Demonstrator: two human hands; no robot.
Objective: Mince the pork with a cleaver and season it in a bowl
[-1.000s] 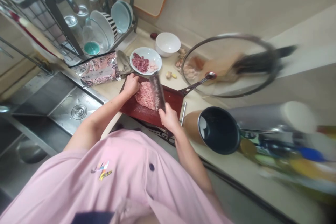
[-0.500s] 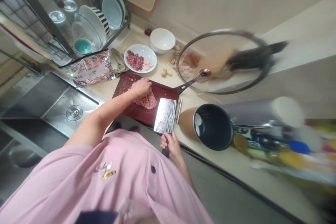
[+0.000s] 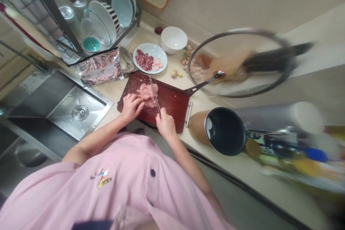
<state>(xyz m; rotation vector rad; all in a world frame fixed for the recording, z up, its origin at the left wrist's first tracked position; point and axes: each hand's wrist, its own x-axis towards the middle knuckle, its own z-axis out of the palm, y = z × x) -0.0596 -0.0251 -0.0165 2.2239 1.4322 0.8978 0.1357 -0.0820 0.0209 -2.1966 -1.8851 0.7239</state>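
Note:
Minced meat [image 3: 147, 92] lies in a heap on the dark red cutting board [image 3: 172, 102]. My right hand [image 3: 166, 125] is wrapped round the handle of a cleaver [image 3: 155, 95], whose blade stands on edge at the right side of the heap. At the heap's near left side rests my left hand [image 3: 131, 107], palm down with its fingers stretched out, holding nothing that I can see. Just beyond the board a white plate [image 3: 164, 54] carries pieces of dark red meat [image 3: 144, 60] and paler bits. Small pieces of ginger [image 3: 174, 74] lie on the counter behind the board.
A steel sink [image 3: 72, 106] is at the left, with a foil bag [image 3: 101, 68] and a dish rack [image 3: 125, 36] behind it. A white bowl [image 3: 174, 39] stands at the back. To the right are a spoon [image 3: 201, 85], a glass lid [image 3: 238, 95] and a dark-lined pot [image 3: 226, 133].
My left hand has drawn back from on top of the meat to its near left side. The cleaver has moved left from the board's front right edge, turning from flat to upright at the meat.

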